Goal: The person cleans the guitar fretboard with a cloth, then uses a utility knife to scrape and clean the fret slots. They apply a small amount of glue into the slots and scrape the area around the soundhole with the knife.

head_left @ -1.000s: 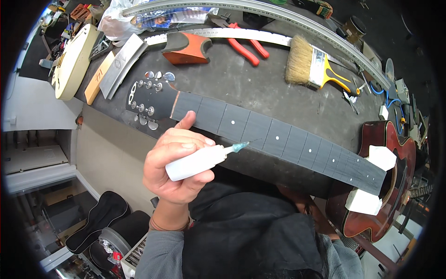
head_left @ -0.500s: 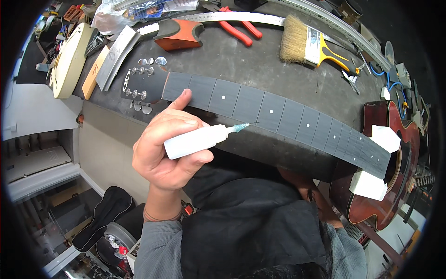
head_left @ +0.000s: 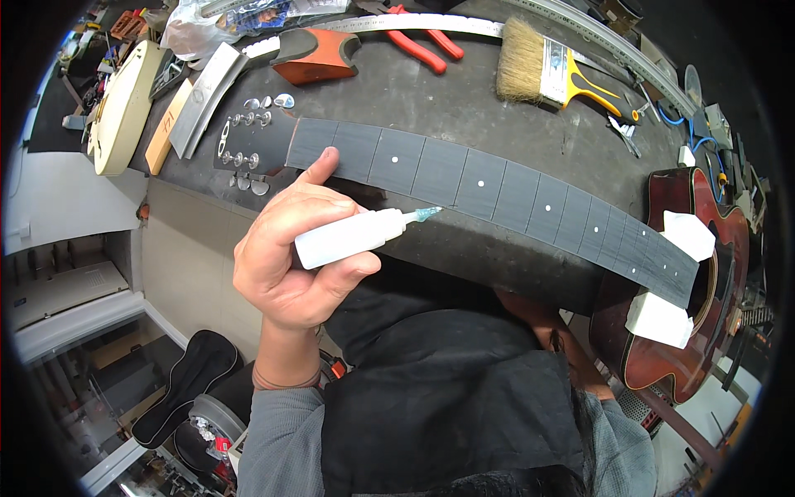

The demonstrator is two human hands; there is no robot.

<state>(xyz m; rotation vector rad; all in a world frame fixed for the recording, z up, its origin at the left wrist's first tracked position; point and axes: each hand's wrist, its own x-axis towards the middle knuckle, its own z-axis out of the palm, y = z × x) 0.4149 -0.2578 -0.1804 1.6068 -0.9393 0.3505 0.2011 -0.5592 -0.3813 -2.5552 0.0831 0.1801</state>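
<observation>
My left hand (head_left: pixel 286 248) is wrapped round a small white squeeze bottle (head_left: pixel 344 239) with a narrow, pale blue-green tip. That tip points right, at the near edge of a dark guitar fretboard (head_left: pixel 439 172); whether it touches cannot be told. One finger sticks up against the fretboard's near edge by the headstock (head_left: pixel 248 142). Thin cross slots and pale dots mark the fretboard, and no raised frets show. It belongs to a red-brown acoustic guitar (head_left: pixel 617 340), with white pieces on its top beside the fretboard's end. My right forearm (head_left: pixel 538 319) runs under the neck, its hand hidden.
Behind the neck on the dark bench (head_left: pixel 356 99) lie a red-and-black block (head_left: pixel 319 56), red-handled pliers (head_left: pixel 422 54), a wide brush (head_left: pixel 538 66) and a metal ruler (head_left: pixel 397 22). A cream guitar body (head_left: pixel 124 112) and a wooden block (head_left: pixel 168 132) are at left.
The whole view has shifted slightly. My left hand and the bottle rise a little in the picture, keeping nearly the same place against the fretboard's near edge.
</observation>
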